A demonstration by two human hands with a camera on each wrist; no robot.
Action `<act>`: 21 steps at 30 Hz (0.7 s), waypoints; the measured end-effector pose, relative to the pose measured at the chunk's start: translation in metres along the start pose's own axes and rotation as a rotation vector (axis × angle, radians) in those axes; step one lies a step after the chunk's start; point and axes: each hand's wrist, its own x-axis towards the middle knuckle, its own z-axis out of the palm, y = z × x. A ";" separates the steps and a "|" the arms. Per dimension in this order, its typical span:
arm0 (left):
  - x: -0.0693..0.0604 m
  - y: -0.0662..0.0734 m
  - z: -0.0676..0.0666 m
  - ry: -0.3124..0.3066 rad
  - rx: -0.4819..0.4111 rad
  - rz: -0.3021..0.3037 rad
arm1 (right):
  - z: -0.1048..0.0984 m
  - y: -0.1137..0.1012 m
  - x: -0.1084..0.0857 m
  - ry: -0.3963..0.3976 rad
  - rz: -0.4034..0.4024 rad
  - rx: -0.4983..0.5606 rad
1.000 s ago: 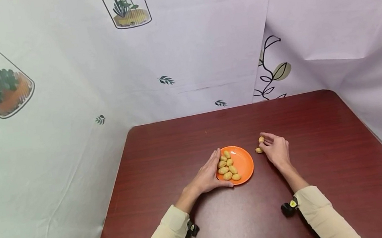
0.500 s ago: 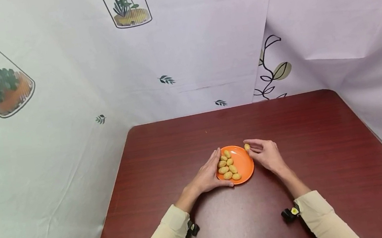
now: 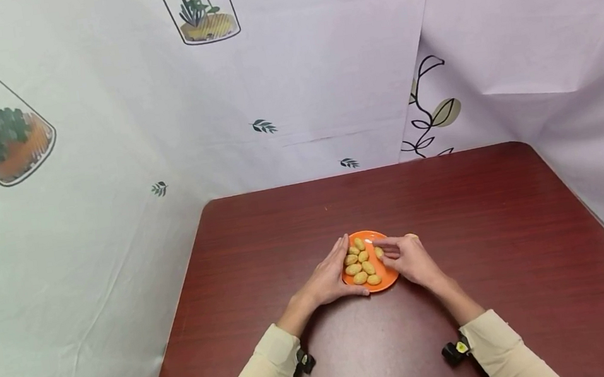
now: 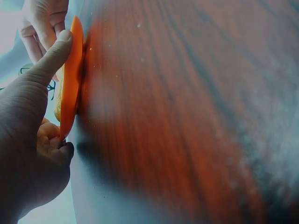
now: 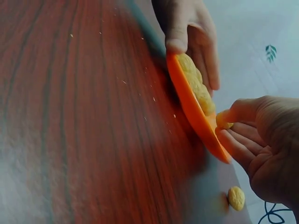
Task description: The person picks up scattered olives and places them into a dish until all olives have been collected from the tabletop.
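Observation:
In the head view an orange plate (image 3: 387,280) stands on the table, with several small yellow, potato-like oval pieces (image 3: 353,269) gathered on its left side. My left hand (image 3: 328,279) grips the plate's left rim, thumb in front and fingers further back. Over the plate's right side, my right hand (image 3: 413,261) pinches one yellow piece (image 5: 224,124) between thumb and fingertips. Another loose yellow piece (image 5: 236,198) lies on the table right of the plate; the right hand mostly hides it in the head view.
The dark red wooden table (image 3: 283,216) reaches back to a pale wall covering (image 3: 300,87) printed with plants. Fabric also hangs at both sides. Each wrist carries a small black camera (image 3: 455,352).
My right hand has lifted a yellow piece from the table right of the plate and carried it left over the plate. The left hand stays at the rim.

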 end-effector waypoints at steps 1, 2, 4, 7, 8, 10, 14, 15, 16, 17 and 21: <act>0.000 0.000 0.000 0.001 -0.001 -0.001 | 0.001 -0.001 0.000 -0.007 0.003 -0.006; 0.000 0.000 0.000 0.001 -0.002 -0.001 | 0.003 -0.002 0.000 -0.011 0.003 -0.018; 0.000 0.000 0.001 0.003 0.000 0.001 | 0.005 -0.002 -0.001 -0.017 0.002 -0.038; 0.000 -0.001 0.001 0.003 0.002 0.004 | 0.009 -0.001 0.000 -0.018 -0.006 -0.060; 0.000 -0.001 0.001 0.002 0.002 0.004 | 0.011 -0.001 0.000 -0.016 -0.009 -0.066; 0.000 -0.001 0.002 0.002 0.002 0.002 | 0.012 -0.001 0.000 -0.011 -0.016 -0.074; 0.000 -0.001 0.002 -0.003 0.001 -0.008 | 0.015 -0.001 -0.002 -0.004 -0.019 -0.076; 0.000 -0.001 0.002 -0.002 0.001 -0.009 | 0.015 -0.001 -0.002 -0.002 -0.023 -0.078; 0.000 -0.001 0.002 -0.002 0.000 -0.009 | 0.016 -0.001 -0.002 -0.001 -0.026 -0.079; 0.000 -0.001 0.002 -0.002 -0.001 -0.009 | 0.016 -0.001 -0.002 0.000 -0.024 -0.078; 0.000 -0.001 0.002 0.002 -0.002 -0.005 | 0.018 0.000 -0.003 0.014 -0.027 -0.081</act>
